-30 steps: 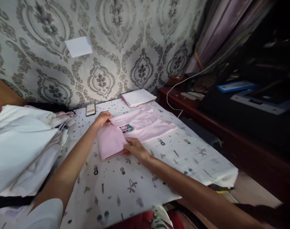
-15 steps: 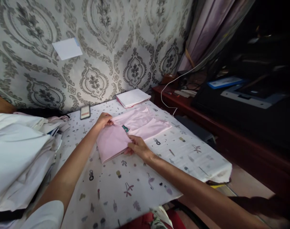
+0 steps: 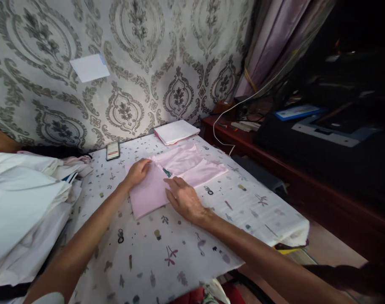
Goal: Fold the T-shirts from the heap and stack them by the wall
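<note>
A pink garment (image 3: 150,190) lies partly folded on the patterned cloth (image 3: 154,261), its near left part a smooth flat panel. Its far right part is a looser, wrinkled layer, and a small green label shows near the middle. My left hand (image 3: 138,172) rests on the panel's upper left, fingers stretched toward the far fold. On the right edge, close to the label, lies my right hand (image 3: 186,199) with its fingers extended and thumb apart. Neither hand grips the fabric.
A folded white cloth (image 3: 176,131) sits near the wall, and a phone (image 3: 113,151) lies left of it. White clothes (image 3: 21,211) are heaped at left. A dark red cabinet (image 3: 306,190) borders the right side, with a white cable (image 3: 220,116) hanging over it.
Both hands have loosened from pinching the pink garment's edges and now lie on it. My left hand has slid slightly nearer; my right hand has turned palm down over the edge.
</note>
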{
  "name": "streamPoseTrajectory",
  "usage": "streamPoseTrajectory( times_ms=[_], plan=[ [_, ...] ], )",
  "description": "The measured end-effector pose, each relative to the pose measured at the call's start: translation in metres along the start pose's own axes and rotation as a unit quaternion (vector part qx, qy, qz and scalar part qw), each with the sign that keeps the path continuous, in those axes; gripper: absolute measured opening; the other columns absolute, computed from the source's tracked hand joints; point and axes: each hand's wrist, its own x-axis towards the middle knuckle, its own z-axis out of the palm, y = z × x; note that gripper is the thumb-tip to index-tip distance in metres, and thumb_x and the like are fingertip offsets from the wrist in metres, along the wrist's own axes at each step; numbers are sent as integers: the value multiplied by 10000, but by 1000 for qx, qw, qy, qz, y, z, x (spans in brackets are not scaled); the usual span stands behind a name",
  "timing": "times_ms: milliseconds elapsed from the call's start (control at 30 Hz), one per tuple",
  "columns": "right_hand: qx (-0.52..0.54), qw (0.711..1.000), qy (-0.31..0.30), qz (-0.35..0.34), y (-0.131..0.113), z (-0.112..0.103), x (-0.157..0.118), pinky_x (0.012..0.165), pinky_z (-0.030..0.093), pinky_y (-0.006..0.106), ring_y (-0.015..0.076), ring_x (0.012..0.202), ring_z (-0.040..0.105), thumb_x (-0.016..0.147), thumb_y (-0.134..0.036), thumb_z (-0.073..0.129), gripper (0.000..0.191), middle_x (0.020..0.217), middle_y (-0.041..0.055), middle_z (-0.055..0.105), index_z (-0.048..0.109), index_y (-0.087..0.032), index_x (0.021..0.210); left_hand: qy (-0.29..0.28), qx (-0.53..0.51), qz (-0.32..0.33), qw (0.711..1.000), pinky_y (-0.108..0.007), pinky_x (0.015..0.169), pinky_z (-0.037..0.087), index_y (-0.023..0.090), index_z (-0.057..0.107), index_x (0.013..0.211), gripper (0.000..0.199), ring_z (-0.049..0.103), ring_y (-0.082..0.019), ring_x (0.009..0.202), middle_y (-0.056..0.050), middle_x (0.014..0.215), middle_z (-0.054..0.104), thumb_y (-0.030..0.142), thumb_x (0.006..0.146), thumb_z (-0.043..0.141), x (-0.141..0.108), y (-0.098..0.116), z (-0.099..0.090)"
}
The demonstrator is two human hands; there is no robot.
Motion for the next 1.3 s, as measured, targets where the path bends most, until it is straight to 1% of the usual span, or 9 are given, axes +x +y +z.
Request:
streamPoseTrajectory(
  times_ms=[100, 233, 433, 633, 767, 900, 1033, 1167, 1300],
  plan=[
    [-60, 993, -20, -103, -2, 26, 6, 1185, 350, 479, 308, 1432, 419, 1003, -302, 470, 493, 1512, 203, 495, 521, -69, 1434, -48, 162, 66, 983, -500, 1211, 296, 160, 539, 1390, 489, 401, -287, 1460, -164, 1539, 481, 412, 989, 413, -12, -4, 13],
    [-103, 987, -64, -109, 7, 55, 6, 1231, 263, 510, 307, 1498, 317, 1019, -461, 445, 631, 1570, 204, 417, 444, -48, 1497, -106, 270, 46, 956, -513, 1245, 188, 126, 345, 1540, 633, 220, -265, 1545, -177, 1642, 294, 474, 1012, 361, -11, -7, 28],
    [-114, 985, -62, -116, 12, 56, 1, 1247, 235, 498, 289, 1514, 288, 1032, -479, 404, 631, 1578, 180, 407, 441, -66, 1509, -149, 293, 86, 940, -526, 1247, 126, 158, 263, 1583, 728, 139, -269, 1563, -173, 1673, 196, 594, 1002, 316, 7, -12, 29],
    [-117, 985, -53, -116, 13, 56, 1, 1241, 255, 497, 286, 1504, 314, 1034, -480, 405, 629, 1570, 184, 419, 444, -67, 1507, -178, 258, 44, 949, -527, 1252, 72, 172, 286, 1574, 754, 78, -260, 1571, -143, 1685, 151, 631, 978, 321, 30, -7, 31],
    [-114, 985, -46, -120, 10, 51, 0, 1236, 247, 538, 298, 1496, 329, 1036, -463, 406, 605, 1556, 197, 439, 464, -67, 1490, -148, 189, 19, 971, -457, 1256, 148, 235, 301, 1570, 673, 200, -222, 1551, -83, 1670, 254, 583, 994, 282, 30, -6, 23],
    [-99, 977, -55, -182, -10, 48, -5, 1241, 197, 578, 313, 1494, 328, 1034, -407, 438, 541, 1534, 207, 468, 514, -58, 1441, -79, 181, 7, 980, -459, 1258, 144, 209, 344, 1549, 624, 262, -225, 1531, -92, 1642, 330, 516, 1012, 265, 1, -17, 6],
    [-52, 965, -79, -243, -33, 51, -1, 1240, 246, 507, 277, 1495, 333, 1032, -385, 457, 502, 1537, 179, 476, 525, -91, 1433, -17, 186, 9, 982, -480, 1245, 170, 205, 433, 1484, 561, 329, -251, 1490, -103, 1591, 421, 431, 971, 418, -25, -35, -15],
    [-27, 973, -101, -207, -41, 51, 38, 1215, 299, 453, 238, 1493, 340, 1049, -288, 376, 444, 1548, 154, 470, 519, -134, 1440, 71, 150, -93, 982, -440, 1059, 421, 159, 601, 1261, 414, 575, -270, 1179, -131, 1247, 667, 317, 899, 475, -21, -58, -41],
    [-56, 985, -129, -97, -32, 53, 98, 1204, 286, 442, 248, 1489, 340, 1045, -218, 319, 463, 1562, 195, 435, 487, -75, 1453, 66, 113, -134, 982, -351, 764, 489, 179, 656, 861, 229, 603, -219, 785, -46, 805, 676, 367, 831, 529, -7, -75, -57]
  ],
)
